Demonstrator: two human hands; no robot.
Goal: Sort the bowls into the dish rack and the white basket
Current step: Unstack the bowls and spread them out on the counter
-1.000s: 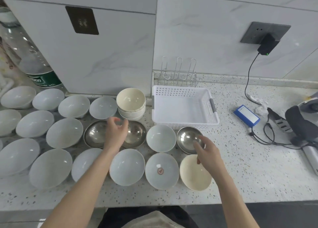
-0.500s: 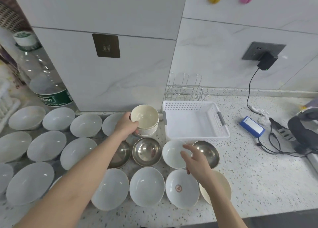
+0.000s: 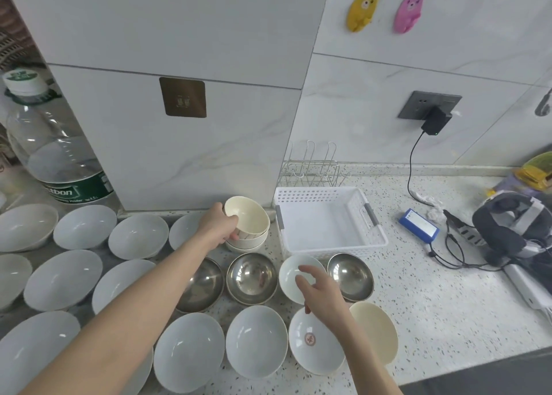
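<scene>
A: Bowls cover the lower left and centre of the frame on the bench [image 3: 448, 320], none yet in the white basket [image 3: 330, 245] or the wire dish rack [image 3: 313, 172] behind it, at centre right.

B: What is the left hand [image 3: 216, 226] doing?

A: Its fingers [image 3: 231, 236] grasp the top cream bowl [image 3: 246, 218] of a small stack [image 3: 249, 242], tilting it. The right hand [image 3: 321, 294] hovers above a small white bowl [image 3: 294, 275] with fingers spread and slack, holding nothing.

B: How should the lift go?

A: Probably straight up first, so the bowl below does not cling and drag. Thumb inside the rim, fingers under the wall, then across to the basket just to its right, clearing the basket wall before lowering.

B: And the right hand?

A: It could steady the stack, or take the white bowl beside the steel bowl [image 3: 352, 275].
</scene>
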